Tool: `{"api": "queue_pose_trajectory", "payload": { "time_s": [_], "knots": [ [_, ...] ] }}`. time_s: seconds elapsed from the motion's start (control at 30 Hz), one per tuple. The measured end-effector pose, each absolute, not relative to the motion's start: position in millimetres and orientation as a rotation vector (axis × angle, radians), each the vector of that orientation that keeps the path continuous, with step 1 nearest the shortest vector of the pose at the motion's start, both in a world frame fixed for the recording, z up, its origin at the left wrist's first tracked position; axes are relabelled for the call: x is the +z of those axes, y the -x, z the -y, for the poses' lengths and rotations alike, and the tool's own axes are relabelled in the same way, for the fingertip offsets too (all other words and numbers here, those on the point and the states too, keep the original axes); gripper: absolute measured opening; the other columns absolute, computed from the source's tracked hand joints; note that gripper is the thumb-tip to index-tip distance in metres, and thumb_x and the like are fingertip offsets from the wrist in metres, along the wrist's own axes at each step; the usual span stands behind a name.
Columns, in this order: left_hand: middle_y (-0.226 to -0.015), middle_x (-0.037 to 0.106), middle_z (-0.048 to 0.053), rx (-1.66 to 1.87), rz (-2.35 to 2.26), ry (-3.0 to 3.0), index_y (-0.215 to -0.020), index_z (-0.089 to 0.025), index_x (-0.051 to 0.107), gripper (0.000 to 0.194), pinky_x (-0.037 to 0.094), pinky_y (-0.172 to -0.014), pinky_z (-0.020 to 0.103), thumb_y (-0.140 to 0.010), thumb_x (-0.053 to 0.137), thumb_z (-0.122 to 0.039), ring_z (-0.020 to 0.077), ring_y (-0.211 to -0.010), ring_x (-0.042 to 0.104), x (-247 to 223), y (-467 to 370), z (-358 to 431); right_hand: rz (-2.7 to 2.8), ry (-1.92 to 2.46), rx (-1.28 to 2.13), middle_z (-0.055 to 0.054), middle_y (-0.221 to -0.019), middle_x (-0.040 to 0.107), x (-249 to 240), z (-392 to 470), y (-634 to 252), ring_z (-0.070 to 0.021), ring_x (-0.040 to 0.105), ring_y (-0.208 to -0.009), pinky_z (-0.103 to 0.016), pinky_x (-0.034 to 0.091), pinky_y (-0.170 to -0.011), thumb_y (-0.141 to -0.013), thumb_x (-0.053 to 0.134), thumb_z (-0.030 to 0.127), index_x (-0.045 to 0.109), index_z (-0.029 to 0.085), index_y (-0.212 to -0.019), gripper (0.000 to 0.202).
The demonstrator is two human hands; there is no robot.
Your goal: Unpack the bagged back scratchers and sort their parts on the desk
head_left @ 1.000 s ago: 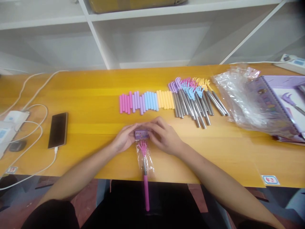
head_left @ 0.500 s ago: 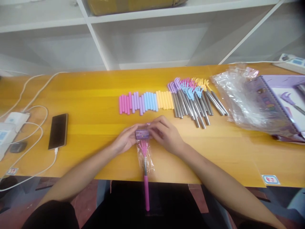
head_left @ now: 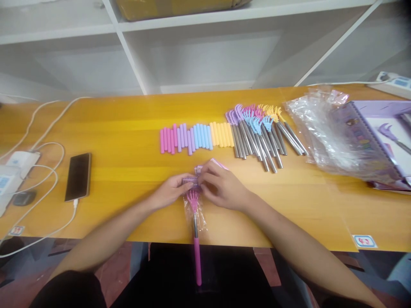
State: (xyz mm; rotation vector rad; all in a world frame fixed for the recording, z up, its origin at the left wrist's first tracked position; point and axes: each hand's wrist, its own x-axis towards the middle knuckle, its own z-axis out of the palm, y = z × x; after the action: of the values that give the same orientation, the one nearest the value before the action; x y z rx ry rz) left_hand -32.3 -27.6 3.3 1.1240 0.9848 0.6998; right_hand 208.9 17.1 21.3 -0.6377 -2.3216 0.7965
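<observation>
My left hand point(head_left: 171, 189) pinches the left end of a small purple printed card point(head_left: 190, 181) at the top of a clear bag. Inside that bag point(head_left: 201, 216) lies a pink hand-shaped scratcher point(head_left: 197, 256), its handle hanging past the table's front edge. My right hand point(head_left: 221, 185) is closed at the card's right end, on purple printed paper point(head_left: 219, 163) that shows above its fingers. Beyond the hands lies a row of pink, purple, blue and yellow tubes point(head_left: 201, 137). Metal-rod scratchers point(head_left: 257, 132) with coloured hand heads are piled beside them.
Clear plastic bags point(head_left: 324, 137) lie on the right, against an open purple box point(head_left: 379, 145). A phone point(head_left: 78, 176) on a white cable is at the left, near power strips point(head_left: 19, 171). White shelving point(head_left: 205, 55) stands behind the table point(head_left: 128, 214).
My left thumb has come down over the card. More purple printed paper now shows above my right fingers. The bagged scratcher has shifted only slightly.
</observation>
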Motion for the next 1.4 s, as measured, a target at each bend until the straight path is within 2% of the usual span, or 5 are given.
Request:
{"api": "queue_pose_trajectory", "payload": {
  "time_s": [0.53,0.83,0.97,1.17,1.4],
  "knots": [
    [-0.117,0.071,0.008,0.747,-1.061,-1.345,-0.145,-0.025,0.039,0.045,0.054,-0.088,0.034,-0.113,0.052,-0.054,0.0195,-0.097,0.071,2.6,28.3,45.2,1.965,0.784,1.496,0.001,-0.089,0.062,10.8,-14.8,-202.1,-0.0134,0.052,-0.067,-0.028,0.042,-0.061,-0.103,0.073,0.043,0.06,0.024,-0.121,0.028],
    [-0.094,0.059,-0.002,0.649,-1.02,-1.532,-0.158,-0.022,0.031,0.048,0.047,-0.072,0.028,-0.114,0.048,-0.035,0.0112,-0.066,0.048,13.2,36.5,40.4,1.852,0.733,1.733,0.003,-0.087,0.059,27.4,-18.9,-207.3,-0.0134,0.057,-0.072,-0.029,0.049,-0.068,-0.102,0.064,0.026,0.056,0.023,-0.124,0.024],
    [-0.1,0.064,0.002,0.698,-1.049,-1.441,-0.158,-0.022,0.035,0.052,0.051,-0.085,0.033,-0.113,0.051,-0.042,0.0156,-0.079,0.059,12.2,38.7,39.9,1.773,1.005,1.693,0.002,-0.084,0.06,41.4,-10.4,-211.6,-0.0113,0.054,-0.062,-0.026,0.046,-0.056,-0.103,0.056,0.028,0.057,0.022,-0.109,0.009],
    [-0.113,0.071,0.008,0.663,-1.017,-1.348,-0.161,-0.027,0.033,0.06,0.053,-0.094,0.039,-0.112,0.052,-0.055,0.0221,-0.095,0.068,12.4,36.2,44.4,1.615,1.275,2.266,0.005,-0.071,0.057,53.7,64.6,-225.8,-0.0098,0.051,-0.048,-0.021,0.039,-0.04,-0.104,0.064,0.059,0.06,0.022,-0.11,0.037],
    [-0.115,0.074,0.012,0.723,-0.94,-1.242,-0.167,-0.029,0.035,0.074,0.055,-0.095,0.045,-0.107,0.05,-0.07,0.03,-0.104,0.072,9.0,36.7,47.0,1.654,1.313,1.915,0.004,-0.077,0.055,27.3,119.9,-222.8,-0.0123,0.05,-0.067,-0.025,0.041,-0.062,-0.09,0.082,0.031,0.064,0.022,-0.096,0.021]
  ]
}}
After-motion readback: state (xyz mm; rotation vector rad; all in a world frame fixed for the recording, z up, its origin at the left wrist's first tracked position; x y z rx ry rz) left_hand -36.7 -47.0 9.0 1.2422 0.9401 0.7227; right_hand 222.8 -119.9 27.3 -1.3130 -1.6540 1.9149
